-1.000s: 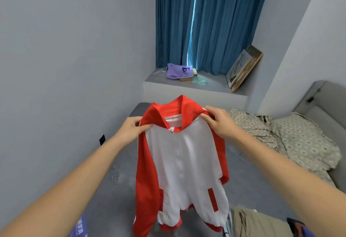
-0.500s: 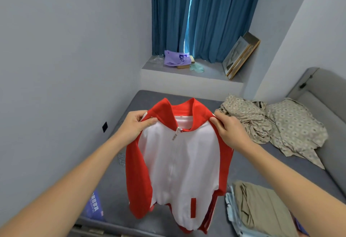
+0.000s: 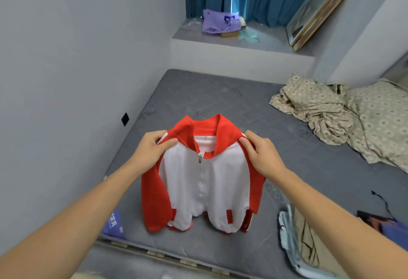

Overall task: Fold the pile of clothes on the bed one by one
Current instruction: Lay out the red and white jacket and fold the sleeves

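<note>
A blue booklet [image 3: 114, 223] lies at the mattress's [image 3: 220, 93] near left edge. The left hand [image 3: 150, 149] pinches the left shoulder of a red and white jacket [image 3: 203, 181], thumb over the fabric. The jacket hangs zipped, its hem bunching on the mattress. The right hand [image 3: 262, 155] pinches the other shoulder. Right of it lie folded clothes [image 3: 302, 234] near the front edge, and a crumpled patterned sheet [image 3: 320, 111] farther back.
</note>
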`<act>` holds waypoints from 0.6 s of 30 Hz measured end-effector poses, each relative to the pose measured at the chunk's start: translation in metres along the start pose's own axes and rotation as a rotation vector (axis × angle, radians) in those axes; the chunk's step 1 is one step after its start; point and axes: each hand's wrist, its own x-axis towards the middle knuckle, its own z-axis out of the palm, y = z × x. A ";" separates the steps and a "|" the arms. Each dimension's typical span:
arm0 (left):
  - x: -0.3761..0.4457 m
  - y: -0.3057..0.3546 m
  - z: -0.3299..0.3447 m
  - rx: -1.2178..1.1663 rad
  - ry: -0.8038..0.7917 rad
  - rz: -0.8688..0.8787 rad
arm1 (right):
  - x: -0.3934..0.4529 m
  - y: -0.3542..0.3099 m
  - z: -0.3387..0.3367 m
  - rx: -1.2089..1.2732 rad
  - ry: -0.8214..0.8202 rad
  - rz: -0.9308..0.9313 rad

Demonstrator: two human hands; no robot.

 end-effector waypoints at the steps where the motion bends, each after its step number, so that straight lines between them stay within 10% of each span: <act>1: 0.008 -0.014 0.004 0.009 0.004 -0.006 | 0.005 0.010 0.009 -0.002 -0.009 0.013; 18: 0.306 -0.268 0.057 0.177 -0.008 0.013 | 0.218 0.220 0.209 -0.193 -0.053 0.165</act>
